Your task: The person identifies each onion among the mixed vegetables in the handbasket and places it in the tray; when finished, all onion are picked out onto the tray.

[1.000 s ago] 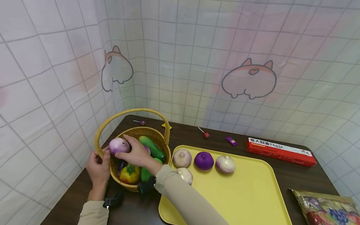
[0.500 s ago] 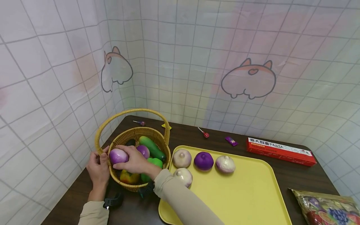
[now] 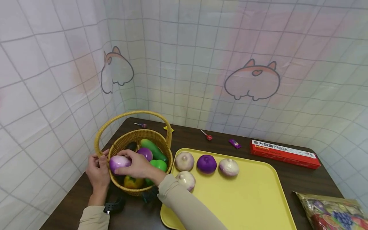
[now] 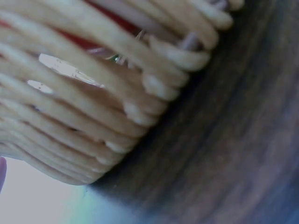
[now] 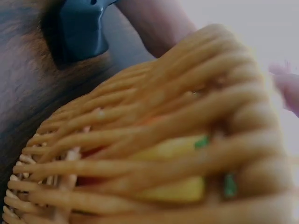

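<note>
In the head view, my right hand (image 3: 138,164) pinches a purple-and-white toy onion (image 3: 119,164) inside the left part of the wicker basket (image 3: 161,140). My left hand (image 3: 98,171) grips the basket's left rim at the foot of its handle. Around the onion lie a green cucumber (image 3: 153,150), a round purple vegetable (image 3: 145,154), a green bell pepper (image 3: 158,164), a yellow-red tomato (image 3: 133,182) and a dark oval vegetable (image 3: 131,146). Both wrist views are filled mostly by woven basket wall (image 4: 93,93), and the onion cannot be made out there.
A yellow tray (image 3: 253,198) right of the basket bears a purple onion (image 3: 206,164) and several whitish ones (image 3: 184,161). Behind are lollipops (image 3: 209,137), wrapped candy (image 3: 234,143) and a red pasta box (image 3: 284,154). A printed bag (image 3: 333,210) lies far right.
My right hand has lowered the onion from near the rim into the basket, and the onion has turned in the fingers. The left hand keeps its place on the rim.
</note>
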The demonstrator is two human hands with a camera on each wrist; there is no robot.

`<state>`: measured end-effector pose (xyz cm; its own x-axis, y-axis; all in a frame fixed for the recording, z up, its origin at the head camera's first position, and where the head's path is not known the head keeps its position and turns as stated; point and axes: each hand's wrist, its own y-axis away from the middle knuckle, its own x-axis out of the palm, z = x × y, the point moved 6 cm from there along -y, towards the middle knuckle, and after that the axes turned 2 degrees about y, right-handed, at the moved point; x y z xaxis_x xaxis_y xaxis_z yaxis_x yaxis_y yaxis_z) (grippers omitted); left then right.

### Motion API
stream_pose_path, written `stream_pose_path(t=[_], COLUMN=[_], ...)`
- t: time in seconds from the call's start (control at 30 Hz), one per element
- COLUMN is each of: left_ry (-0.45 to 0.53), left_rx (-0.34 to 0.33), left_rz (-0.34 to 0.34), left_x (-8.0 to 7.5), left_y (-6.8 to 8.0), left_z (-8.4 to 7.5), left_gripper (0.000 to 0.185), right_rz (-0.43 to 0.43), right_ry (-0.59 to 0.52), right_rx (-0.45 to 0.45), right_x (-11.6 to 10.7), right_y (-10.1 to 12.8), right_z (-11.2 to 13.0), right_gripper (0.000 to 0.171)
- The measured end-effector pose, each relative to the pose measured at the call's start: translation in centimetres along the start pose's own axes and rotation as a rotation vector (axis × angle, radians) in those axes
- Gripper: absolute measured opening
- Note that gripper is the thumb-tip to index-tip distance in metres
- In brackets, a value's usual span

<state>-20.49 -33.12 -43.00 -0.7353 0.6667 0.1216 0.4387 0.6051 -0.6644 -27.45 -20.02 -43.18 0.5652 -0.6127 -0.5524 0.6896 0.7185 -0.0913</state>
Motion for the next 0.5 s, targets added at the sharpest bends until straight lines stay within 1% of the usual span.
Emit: stream_pose_path(t=[0.13,0.27,0.33,0.5], left_ry=[-0.008,-0.016,-0.010,-0.005], left_rx=[0.002,-0.003,-0.007,-0.002], left_rz=[0.003,0.002,0.004,0.005], left_x=[0.0,-0.1,-0.1,0.0], left_y=[0.0,0.0,0.1,0.0], left_z=[0.0,0.1,0.1,0.0], left_gripper=[0.055,0.056,0.056,0.058], right_rz=[0.028,0.038,0.036,0.004], right_ry=[-0.005,0.003,0.000,0.011], right_rx=[0.026,0.026,0.011,0.004], right_x=[0.1,0.1,0.0,-0.3], right_y=[0.5,0.7,0.7,1.2], right_z=[0.1,0.3,0.4,0.9], right_gripper=[0.054,0.050,0.053,0.069])
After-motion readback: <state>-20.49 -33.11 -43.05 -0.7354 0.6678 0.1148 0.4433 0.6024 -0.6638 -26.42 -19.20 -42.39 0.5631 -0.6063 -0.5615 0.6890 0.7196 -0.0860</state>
